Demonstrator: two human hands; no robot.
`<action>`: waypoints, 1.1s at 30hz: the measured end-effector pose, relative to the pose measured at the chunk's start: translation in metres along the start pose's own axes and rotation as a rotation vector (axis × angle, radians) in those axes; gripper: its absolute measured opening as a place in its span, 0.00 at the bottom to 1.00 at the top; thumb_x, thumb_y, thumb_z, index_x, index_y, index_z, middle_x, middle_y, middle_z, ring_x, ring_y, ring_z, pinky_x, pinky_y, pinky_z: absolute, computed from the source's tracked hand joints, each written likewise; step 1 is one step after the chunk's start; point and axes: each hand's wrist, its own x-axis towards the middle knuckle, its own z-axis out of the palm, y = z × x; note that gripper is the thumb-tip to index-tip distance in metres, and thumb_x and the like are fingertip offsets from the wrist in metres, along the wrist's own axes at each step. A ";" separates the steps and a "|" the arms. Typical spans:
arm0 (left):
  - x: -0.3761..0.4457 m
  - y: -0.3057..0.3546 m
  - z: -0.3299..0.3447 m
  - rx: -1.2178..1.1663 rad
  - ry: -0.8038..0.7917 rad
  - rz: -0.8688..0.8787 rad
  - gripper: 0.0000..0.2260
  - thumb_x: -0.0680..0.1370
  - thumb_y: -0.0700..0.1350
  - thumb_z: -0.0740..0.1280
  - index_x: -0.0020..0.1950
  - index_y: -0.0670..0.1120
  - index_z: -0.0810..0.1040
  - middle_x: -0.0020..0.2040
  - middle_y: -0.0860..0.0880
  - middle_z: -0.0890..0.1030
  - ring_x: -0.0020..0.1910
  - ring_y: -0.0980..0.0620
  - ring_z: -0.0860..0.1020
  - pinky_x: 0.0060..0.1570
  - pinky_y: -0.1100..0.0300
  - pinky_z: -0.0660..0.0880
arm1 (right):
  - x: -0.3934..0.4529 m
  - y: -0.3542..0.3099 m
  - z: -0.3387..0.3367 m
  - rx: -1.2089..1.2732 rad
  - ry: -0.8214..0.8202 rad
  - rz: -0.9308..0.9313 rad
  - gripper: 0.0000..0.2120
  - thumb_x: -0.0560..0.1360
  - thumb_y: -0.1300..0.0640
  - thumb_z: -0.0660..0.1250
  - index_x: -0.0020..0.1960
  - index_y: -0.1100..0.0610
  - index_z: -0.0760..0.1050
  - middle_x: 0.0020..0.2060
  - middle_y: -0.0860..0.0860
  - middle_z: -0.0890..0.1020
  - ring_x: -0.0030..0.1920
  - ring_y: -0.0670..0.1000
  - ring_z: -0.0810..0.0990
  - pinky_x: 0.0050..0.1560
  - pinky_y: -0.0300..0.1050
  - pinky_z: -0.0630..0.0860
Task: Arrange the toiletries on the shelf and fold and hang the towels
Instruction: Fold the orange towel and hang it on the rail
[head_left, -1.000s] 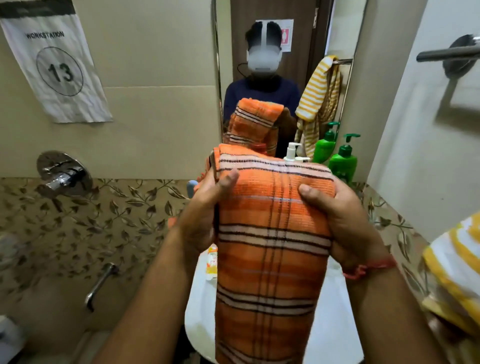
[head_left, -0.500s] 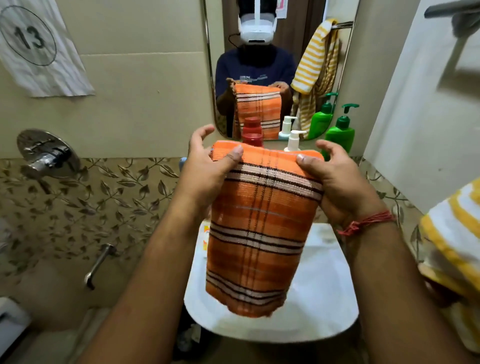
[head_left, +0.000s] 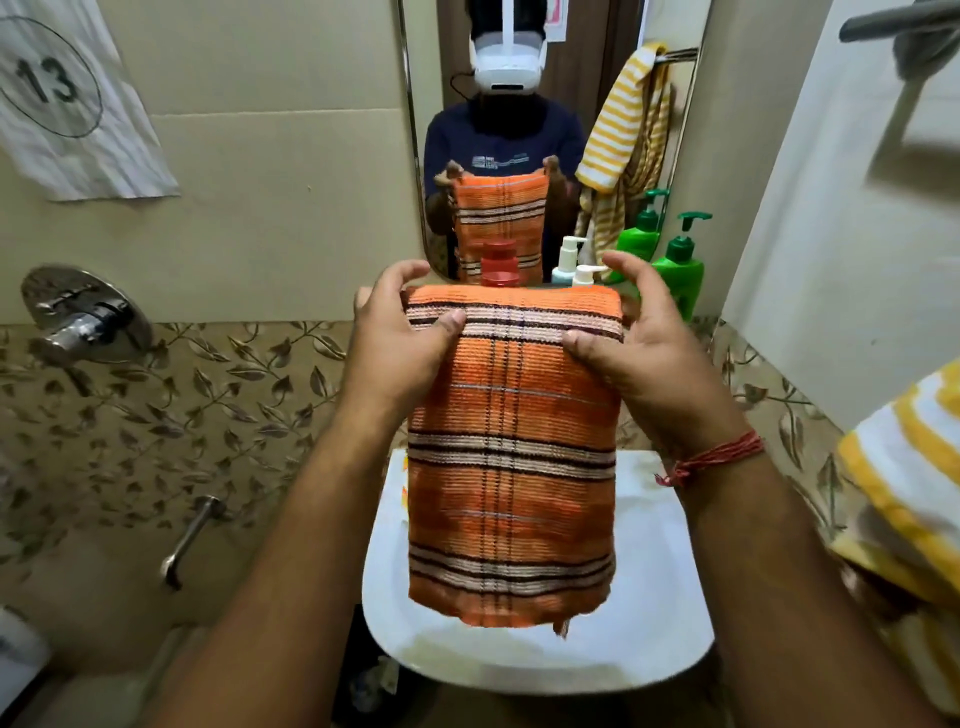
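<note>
Head view: folded orange striped towel (head_left: 511, 452) hanging over the white sink (head_left: 540, 654), pinched at its top corners by left hand (head_left: 400, 343) and right hand (head_left: 641, 348), thumbs in front, fingers loosely curled behind. Green pump bottle (head_left: 680, 270) just behind.

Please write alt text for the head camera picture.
Two hands, left hand and right hand, hold a folded orange striped towel by its top corners above a white sink, facing a mirror.

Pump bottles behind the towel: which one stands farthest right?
The green pump bottle stands farthest right; the white pump bottle beside it is paler and lower, half hidden by the orange towel.
</note>
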 end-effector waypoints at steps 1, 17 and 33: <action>0.001 0.000 -0.002 0.007 -0.012 -0.012 0.25 0.77 0.46 0.74 0.72 0.56 0.70 0.67 0.48 0.68 0.63 0.50 0.74 0.66 0.46 0.76 | -0.002 0.000 -0.001 -0.026 -0.032 -0.028 0.37 0.70 0.61 0.74 0.73 0.43 0.64 0.62 0.52 0.79 0.62 0.55 0.81 0.62 0.62 0.78; 0.015 -0.006 0.007 0.323 -0.149 0.108 0.24 0.77 0.30 0.66 0.67 0.52 0.73 0.63 0.53 0.58 0.58 0.54 0.69 0.59 0.68 0.74 | 0.000 0.006 0.010 -0.569 0.199 -0.076 0.35 0.73 0.61 0.75 0.74 0.43 0.64 0.62 0.53 0.72 0.59 0.51 0.77 0.60 0.51 0.79; 0.014 0.000 0.004 -0.110 -0.099 0.154 0.15 0.76 0.39 0.72 0.61 0.53 0.79 0.60 0.49 0.76 0.60 0.49 0.78 0.58 0.47 0.81 | -0.015 0.004 0.013 -0.517 0.190 -0.293 0.28 0.73 0.65 0.74 0.69 0.48 0.73 0.54 0.50 0.75 0.55 0.49 0.78 0.58 0.42 0.79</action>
